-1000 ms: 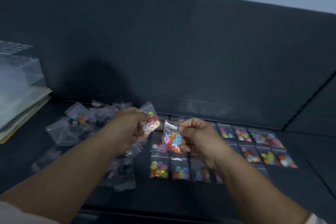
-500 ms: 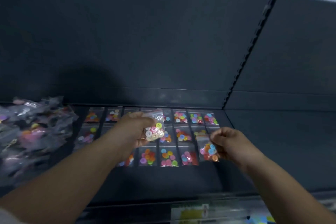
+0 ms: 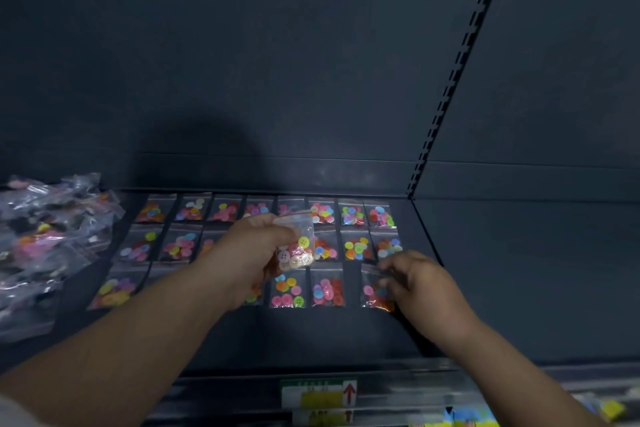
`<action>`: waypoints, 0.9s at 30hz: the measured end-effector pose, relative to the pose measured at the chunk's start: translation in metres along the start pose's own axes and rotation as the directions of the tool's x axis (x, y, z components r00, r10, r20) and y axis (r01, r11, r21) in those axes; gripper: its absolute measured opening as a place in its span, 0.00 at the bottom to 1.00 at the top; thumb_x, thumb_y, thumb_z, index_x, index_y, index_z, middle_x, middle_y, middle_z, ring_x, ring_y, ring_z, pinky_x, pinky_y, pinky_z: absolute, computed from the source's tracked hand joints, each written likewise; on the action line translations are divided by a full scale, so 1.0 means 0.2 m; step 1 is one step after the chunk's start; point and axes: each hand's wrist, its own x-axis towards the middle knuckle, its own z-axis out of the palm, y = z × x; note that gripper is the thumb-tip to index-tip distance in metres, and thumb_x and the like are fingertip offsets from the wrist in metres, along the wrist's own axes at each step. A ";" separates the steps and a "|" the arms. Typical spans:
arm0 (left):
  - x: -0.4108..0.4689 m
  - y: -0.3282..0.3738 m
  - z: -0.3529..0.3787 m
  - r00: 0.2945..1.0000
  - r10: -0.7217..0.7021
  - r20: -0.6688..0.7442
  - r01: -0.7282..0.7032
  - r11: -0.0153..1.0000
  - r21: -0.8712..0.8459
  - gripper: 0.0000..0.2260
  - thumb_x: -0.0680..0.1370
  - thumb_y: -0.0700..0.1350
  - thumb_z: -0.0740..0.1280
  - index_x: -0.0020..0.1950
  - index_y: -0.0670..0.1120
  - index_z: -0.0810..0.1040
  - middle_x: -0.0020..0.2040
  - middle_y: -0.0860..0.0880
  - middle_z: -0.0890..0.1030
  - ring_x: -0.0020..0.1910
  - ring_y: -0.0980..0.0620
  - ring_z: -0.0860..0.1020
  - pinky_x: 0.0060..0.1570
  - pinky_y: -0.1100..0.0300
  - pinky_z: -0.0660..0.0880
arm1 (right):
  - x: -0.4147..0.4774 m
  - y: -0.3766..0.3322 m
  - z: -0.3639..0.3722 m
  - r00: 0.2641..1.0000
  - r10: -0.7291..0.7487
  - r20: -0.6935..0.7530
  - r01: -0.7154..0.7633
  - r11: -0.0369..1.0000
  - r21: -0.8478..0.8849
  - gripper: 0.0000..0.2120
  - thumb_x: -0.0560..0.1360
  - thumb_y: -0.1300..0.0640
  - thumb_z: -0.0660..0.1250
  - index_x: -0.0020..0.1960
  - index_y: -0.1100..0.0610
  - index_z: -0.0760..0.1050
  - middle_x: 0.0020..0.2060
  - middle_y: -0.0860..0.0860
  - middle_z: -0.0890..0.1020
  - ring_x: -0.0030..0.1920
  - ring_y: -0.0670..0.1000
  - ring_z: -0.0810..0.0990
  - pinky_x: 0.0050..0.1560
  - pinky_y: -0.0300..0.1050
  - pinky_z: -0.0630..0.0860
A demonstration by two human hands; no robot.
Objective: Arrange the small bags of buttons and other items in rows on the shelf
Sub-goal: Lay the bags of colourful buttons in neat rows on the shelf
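Observation:
Small clear bags of coloured buttons lie in three rows (image 3: pixel 325 291) on the dark shelf (image 3: pixel 332 333). My left hand (image 3: pixel 252 253) hovers above the rows and grips a bag of pale and yellow buttons (image 3: pixel 296 246). My right hand (image 3: pixel 415 284) is low at the right end of the front row, its fingertips pinching a bag of orange and pink buttons (image 3: pixel 375 291) that lies on the shelf. A gap separates this bag from its left neighbour in the front row.
A loose heap of unsorted bags (image 3: pixel 45 239) covers the shelf's left side. The dark back panel rises behind, with a slotted upright (image 3: pixel 446 94) at the right. The shelf's front edge carries a price label (image 3: pixel 318 395).
The view shifted right. My right hand has carried its bag down from the air onto the right end of the front row. My left hand kept its bag raised over the rows.

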 end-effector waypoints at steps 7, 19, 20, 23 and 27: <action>-0.04 -0.02 0.05 1.000 0.002 -0.003 -0.002 0.998 0.055 0.06 0.75 0.40 0.69 0.51 0.47 0.78 0.46 0.42 0.83 0.43 0.46 0.78 0.40 0.55 0.74 | -0.02 0.03 0.08 0.982 -0.174 0.075 0.171 0.984 0.038 0.07 0.74 0.58 0.69 0.51 0.52 0.82 0.48 0.44 0.80 0.53 0.43 0.72 0.50 0.20 0.62; -0.08 -0.06 0.08 1.000 0.012 -0.001 -0.012 0.999 0.046 0.05 0.75 0.40 0.69 0.50 0.45 0.80 0.43 0.45 0.84 0.39 0.50 0.80 0.37 0.58 0.76 | 0.01 0.01 0.11 0.961 -0.266 0.071 0.266 0.964 0.020 0.07 0.75 0.59 0.68 0.51 0.53 0.82 0.49 0.45 0.81 0.54 0.45 0.72 0.50 0.19 0.60; -0.08 -0.06 0.09 1.000 0.016 -0.001 -0.015 0.999 0.049 0.05 0.75 0.40 0.69 0.50 0.45 0.80 0.43 0.45 0.84 0.38 0.50 0.80 0.37 0.58 0.76 | 0.01 0.01 0.11 0.963 -0.259 0.075 0.258 0.966 0.026 0.07 0.75 0.59 0.68 0.51 0.53 0.82 0.49 0.45 0.81 0.54 0.45 0.72 0.51 0.19 0.60; -0.09 -0.06 0.10 1.000 0.014 -0.002 -0.014 0.998 0.056 0.05 0.75 0.40 0.69 0.50 0.45 0.80 0.44 0.44 0.84 0.40 0.49 0.80 0.40 0.57 0.76 | 0.00 -0.02 0.09 0.980 -0.191 0.051 0.182 0.974 0.137 0.05 0.75 0.58 0.67 0.48 0.52 0.81 0.47 0.43 0.80 0.52 0.42 0.74 0.51 0.23 0.64; -0.09 -0.05 0.15 0.999 0.013 0.030 -0.015 0.997 0.072 0.05 0.75 0.40 0.69 0.50 0.45 0.80 0.42 0.46 0.84 0.38 0.52 0.80 0.34 0.61 0.76 | -0.01 -0.16 0.00 0.986 0.069 0.152 -0.156 0.701 0.696 0.03 0.76 0.59 0.67 0.47 0.55 0.79 0.43 0.49 0.81 0.43 0.45 0.82 0.46 0.39 0.78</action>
